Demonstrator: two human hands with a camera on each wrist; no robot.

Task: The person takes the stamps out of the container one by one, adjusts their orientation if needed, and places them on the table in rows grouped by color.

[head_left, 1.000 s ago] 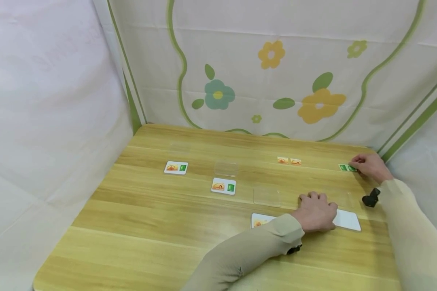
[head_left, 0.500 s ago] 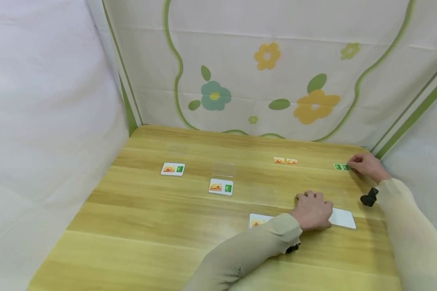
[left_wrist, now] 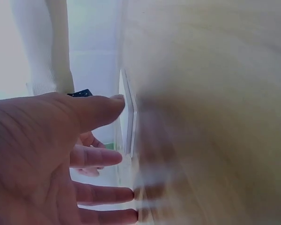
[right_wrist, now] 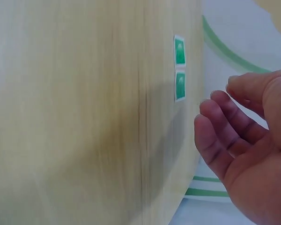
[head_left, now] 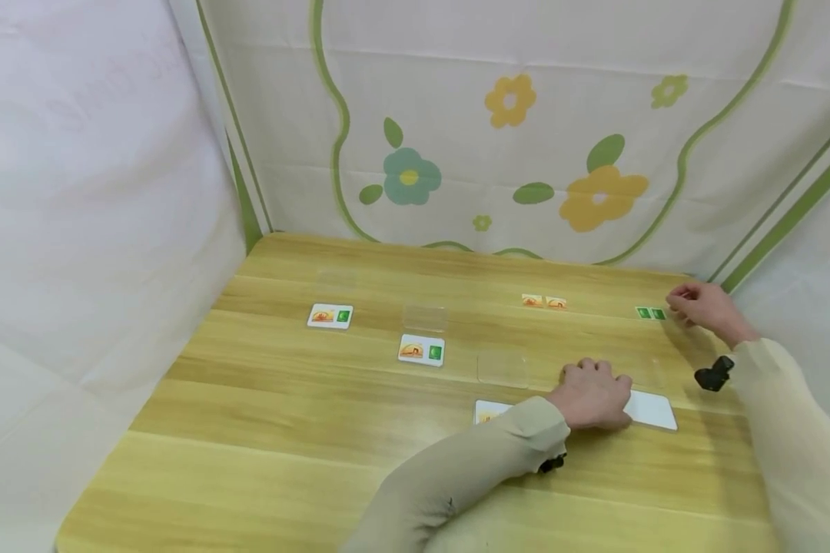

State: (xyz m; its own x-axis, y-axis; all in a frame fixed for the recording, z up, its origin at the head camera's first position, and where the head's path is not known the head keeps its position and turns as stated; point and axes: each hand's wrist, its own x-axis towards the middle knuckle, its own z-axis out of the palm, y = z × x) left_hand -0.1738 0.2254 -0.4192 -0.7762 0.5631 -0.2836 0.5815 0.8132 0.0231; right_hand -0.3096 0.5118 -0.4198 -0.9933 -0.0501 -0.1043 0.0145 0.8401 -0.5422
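Observation:
My left hand [head_left: 591, 395] reaches over a blank white card [head_left: 653, 409] at the table's right, covering its left part. In the left wrist view the thumb lies by the card's edge [left_wrist: 129, 119], and the other fingers stretch towards the table, fairly straight. Two small green picture pieces [right_wrist: 180, 86] lie side by side on the wood near the far right. Just right of them hovers my right hand [head_left: 707, 307], its fingers loosely bent and apart from the thumb, nothing seen between them.
Two orange picture pieces [head_left: 544, 302] lie at the back. White cards with orange and green pictures stand left [head_left: 330, 316] and centre [head_left: 422, 350]; another card [head_left: 489, 409] is half hidden by my left sleeve. Clear plastic pieces [head_left: 425, 318] lie behind the cards. A flowered cloth [head_left: 456, 153] hangs behind.
My right hand has lifted off the green pieces and drawn a little to the right, uncovering the right one. The left hand stays at the blank card. The view shifted slightly.

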